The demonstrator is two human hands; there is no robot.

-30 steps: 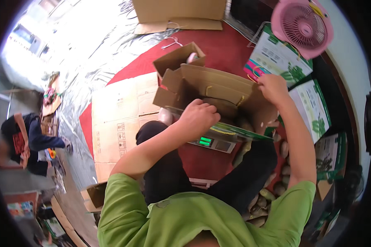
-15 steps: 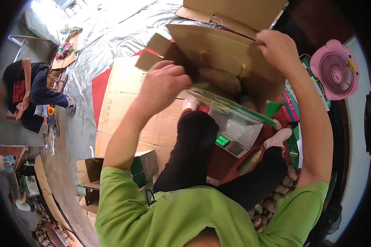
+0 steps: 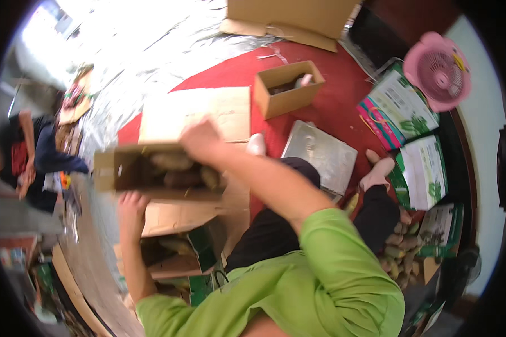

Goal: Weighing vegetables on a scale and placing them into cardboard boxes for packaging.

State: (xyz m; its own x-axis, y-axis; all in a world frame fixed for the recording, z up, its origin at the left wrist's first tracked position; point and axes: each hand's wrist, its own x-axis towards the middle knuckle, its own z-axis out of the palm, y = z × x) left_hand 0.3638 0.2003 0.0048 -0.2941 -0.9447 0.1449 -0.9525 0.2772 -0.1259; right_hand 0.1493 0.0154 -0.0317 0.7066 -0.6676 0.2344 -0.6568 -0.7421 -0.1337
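A long open cardboard box (image 3: pixel 202 194) with several brown tubers (image 3: pixel 183 179), like sweet potatoes, hangs at the left above a flattened cardboard sheet (image 3: pixel 230 112). My left hand (image 3: pixel 132 206) is closed on its near edge toward the left end, fingers over the rim. My right hand (image 3: pixel 204 140), smeared by motion, reaches across my body and grips the far edge toward the right end. To the right, the silver scale (image 3: pixel 322 154) has nothing on its plate. Another open box (image 3: pixel 183 247), with tubers inside, stands below the held one.
A small open box (image 3: pixel 289 101) stands on the red mat (image 3: pixel 219 70). Green-and-white cartons (image 3: pixel 402 106) and a pink fan (image 3: pixel 437 73) line the right side. Loose tubers (image 3: pixel 402 250) lie by my right foot (image 3: pixel 376 175). Another person (image 3: pixel 45 146) sits at far left.
The tuber box has gone from the scale to the left, carried by both hands. Its flaps no longer stand up. My right arm has swung across, baring the scale plate.
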